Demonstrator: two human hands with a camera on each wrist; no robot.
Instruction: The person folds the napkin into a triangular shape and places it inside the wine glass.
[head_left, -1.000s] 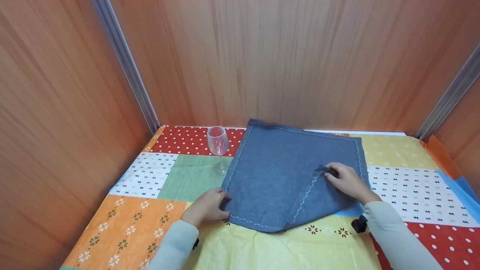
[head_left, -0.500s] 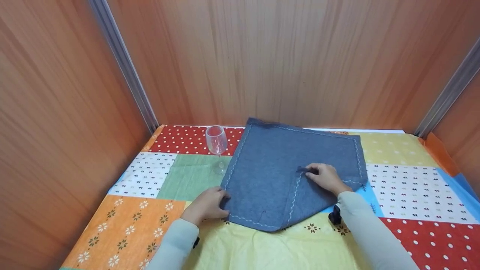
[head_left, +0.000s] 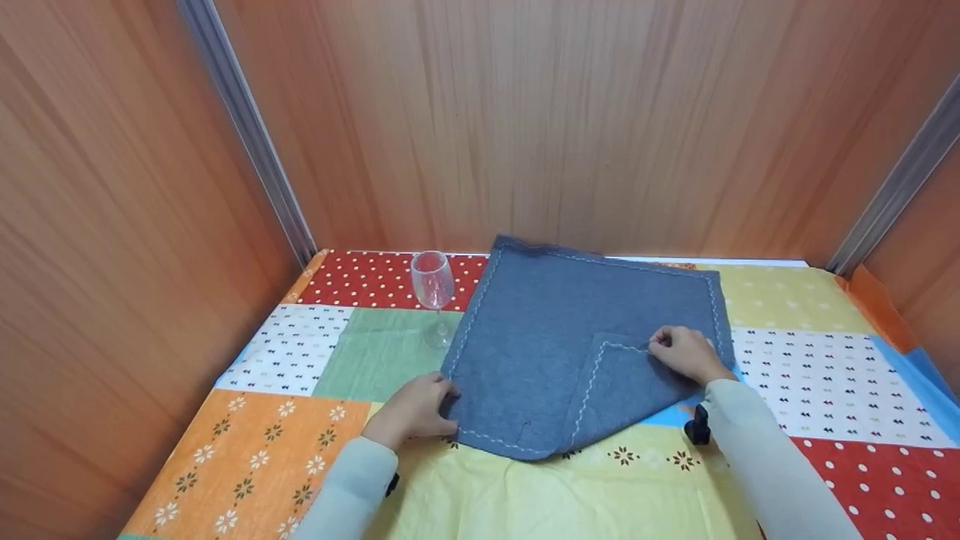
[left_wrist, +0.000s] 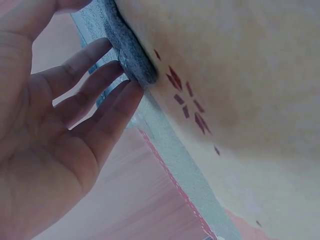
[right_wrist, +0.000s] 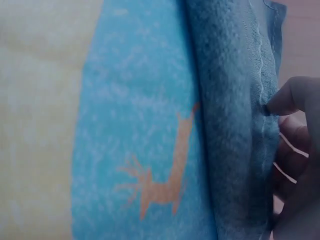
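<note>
A grey-blue cloth point(head_left: 540, 315) with pale zigzag stitching along its borders lies on the patterned tablecloth. Its near right part is folded over into a flap point(head_left: 626, 379). At the flap's upper edge my right hand point(head_left: 686, 356) pinches the fabric between thumb and fingers; the right wrist view shows the thumb point(right_wrist: 287, 97) pressed against the stitched edge. My left hand point(head_left: 420, 409) rests at the cloth's near left corner, thumb and fingers spread apart. Seen from the left wrist, its loosely extended fingers point(left_wrist: 117, 112) touch the cloth's thick edge point(left_wrist: 132, 55).
A clear wine glass point(head_left: 433, 283) stands upright just left of the cloth. Wood-grain panels point(head_left: 555, 127) rise behind and at both sides. The patchwork tablecloth point(head_left: 270, 457) spreads under everything, including a blue patch with an orange deer point(right_wrist: 165, 190).
My right hand first drew the flap's corner leftward, then let go of that corner and shifted right to pinch farther along the flap's upper edge. The left hand has stayed in place.
</note>
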